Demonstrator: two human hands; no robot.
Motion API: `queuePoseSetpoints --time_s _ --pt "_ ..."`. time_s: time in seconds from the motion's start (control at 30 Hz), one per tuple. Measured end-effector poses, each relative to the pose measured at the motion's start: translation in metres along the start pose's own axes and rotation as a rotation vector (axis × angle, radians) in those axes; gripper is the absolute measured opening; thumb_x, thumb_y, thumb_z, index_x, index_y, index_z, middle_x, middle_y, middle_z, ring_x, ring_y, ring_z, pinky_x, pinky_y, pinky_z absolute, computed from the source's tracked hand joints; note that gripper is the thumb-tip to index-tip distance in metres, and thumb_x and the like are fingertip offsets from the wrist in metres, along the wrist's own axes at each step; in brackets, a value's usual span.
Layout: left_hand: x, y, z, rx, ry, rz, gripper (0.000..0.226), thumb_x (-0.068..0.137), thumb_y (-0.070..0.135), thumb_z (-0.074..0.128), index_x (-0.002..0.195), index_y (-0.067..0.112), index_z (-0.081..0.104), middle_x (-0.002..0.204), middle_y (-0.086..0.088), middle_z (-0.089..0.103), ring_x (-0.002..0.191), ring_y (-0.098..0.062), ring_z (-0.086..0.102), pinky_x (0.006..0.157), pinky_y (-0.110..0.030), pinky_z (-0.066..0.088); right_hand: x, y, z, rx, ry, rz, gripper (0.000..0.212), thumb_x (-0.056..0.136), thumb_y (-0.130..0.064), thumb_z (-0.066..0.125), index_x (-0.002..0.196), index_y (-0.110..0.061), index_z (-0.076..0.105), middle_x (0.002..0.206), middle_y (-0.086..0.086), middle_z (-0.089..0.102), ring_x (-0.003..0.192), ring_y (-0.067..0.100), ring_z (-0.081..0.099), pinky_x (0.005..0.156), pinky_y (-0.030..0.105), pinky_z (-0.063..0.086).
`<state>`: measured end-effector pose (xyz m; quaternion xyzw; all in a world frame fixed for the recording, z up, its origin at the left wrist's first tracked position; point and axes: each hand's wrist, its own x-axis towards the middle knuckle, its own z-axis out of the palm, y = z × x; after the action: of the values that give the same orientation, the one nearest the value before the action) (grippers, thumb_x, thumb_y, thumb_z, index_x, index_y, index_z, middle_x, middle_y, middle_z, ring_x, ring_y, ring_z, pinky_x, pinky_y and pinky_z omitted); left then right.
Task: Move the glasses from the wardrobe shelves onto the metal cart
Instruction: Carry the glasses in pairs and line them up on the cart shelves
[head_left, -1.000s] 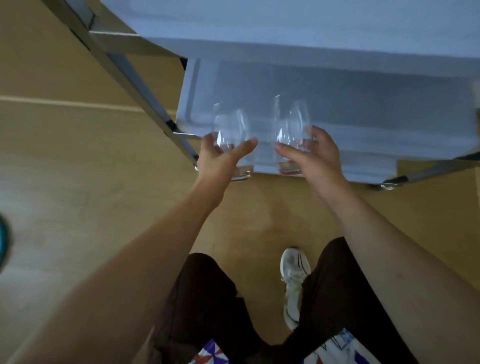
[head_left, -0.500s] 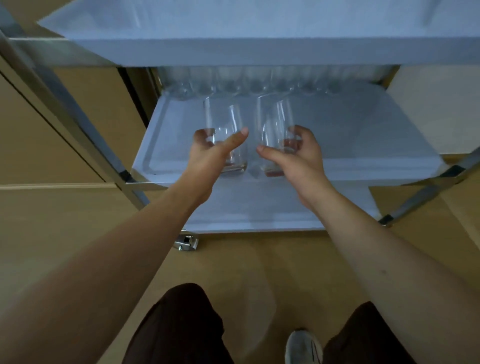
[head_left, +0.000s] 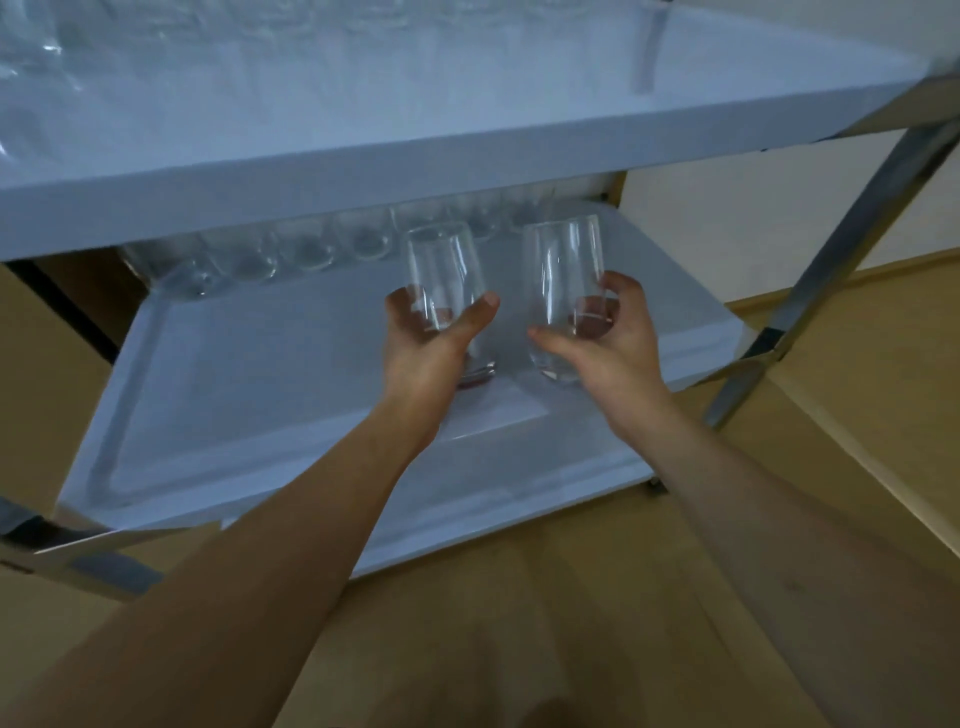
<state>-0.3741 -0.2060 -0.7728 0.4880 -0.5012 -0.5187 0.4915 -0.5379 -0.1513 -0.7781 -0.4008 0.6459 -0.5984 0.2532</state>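
Note:
My left hand (head_left: 434, 345) grips a clear glass (head_left: 441, 275), held upright above the cart's middle shelf (head_left: 249, 395). Beside it, my right hand (head_left: 605, 338) grips a second clear glass (head_left: 563, 265), tilted slightly to the right. Both glasses hover over the shelf's right half, apart from each other. A row of several glasses (head_left: 311, 249) stands along the back of that shelf, partly hidden under the top shelf (head_left: 363, 171).
The cart's metal legs stand at the right (head_left: 831, 260) and lower left (head_left: 62, 551). A lower shelf (head_left: 519, 478) shows beneath. More glasses stand blurred on the top shelf (head_left: 156, 31). Wooden floor (head_left: 519, 623) lies below.
The view has tilted up and closed in on the cart. Both hands have carried their glasses further in over the middle shelf, toward the row at the back.

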Motion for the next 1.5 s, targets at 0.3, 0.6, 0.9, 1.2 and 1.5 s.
queuePoseSetpoints --time_s 0.3,0.6,0.9,1.2,1.5 --pt "0.039 -0.020 0.052 -0.068 -0.118 0.164 0.077 0.067 0.047 0.086 0.127 0.021 0.046 0.109 0.004 0.060 0.095 -0.018 0.067 0.076 -0.042 0.059 0.040 0.035 -0.025 -0.045 0.043 -0.118 0.094 0.062 -0.026 0.097 0.137 -0.029 0.040 0.122 -0.009 0.059 0.108 0.005 0.059 0.096 0.032 0.053" --pt "0.059 -0.030 0.049 -0.039 -0.238 0.325 0.081 0.069 0.032 0.083 0.137 0.032 0.039 0.129 0.007 0.056 0.115 -0.011 0.060 0.085 -0.027 0.055 0.099 0.039 -0.019 -0.145 -0.030 -0.138 0.096 0.061 -0.023 0.097 0.132 -0.030 0.033 0.121 -0.003 0.056 0.108 0.010 0.060 0.090 0.027 0.054" --pt "0.056 -0.031 0.049 -0.047 -0.268 0.339 0.093 0.058 0.026 0.097 0.130 0.040 0.039 0.125 0.014 0.056 0.107 0.005 0.061 0.082 -0.021 0.056 0.152 0.037 -0.015 -0.198 0.021 -0.152 0.091 0.059 -0.030 0.097 0.133 -0.026 0.043 0.106 -0.002 0.061 0.097 0.011 0.063 0.079 0.020 0.050" --pt "0.061 -0.036 0.050 -0.066 -0.271 0.353 0.088 0.059 0.020 0.089 0.131 0.036 0.042 0.113 0.025 0.062 0.107 -0.001 0.065 0.084 -0.026 0.058 0.239 0.039 -0.001 -0.179 0.160 -0.150 0.091 0.058 -0.035 0.097 0.133 -0.024 0.047 0.102 -0.009 0.064 0.100 0.014 0.063 0.094 0.030 0.051" --pt "0.062 -0.038 0.052 -0.073 -0.262 0.373 0.088 0.056 0.017 0.087 0.131 0.033 0.043 0.122 0.013 0.058 0.104 0.002 0.064 0.078 -0.018 0.055 0.277 0.059 0.019 -0.145 0.103 -0.185 0.092 0.061 -0.030 0.096 0.136 -0.021 0.043 0.122 -0.001 0.064 0.113 0.022 0.063 0.101 0.040 0.053"
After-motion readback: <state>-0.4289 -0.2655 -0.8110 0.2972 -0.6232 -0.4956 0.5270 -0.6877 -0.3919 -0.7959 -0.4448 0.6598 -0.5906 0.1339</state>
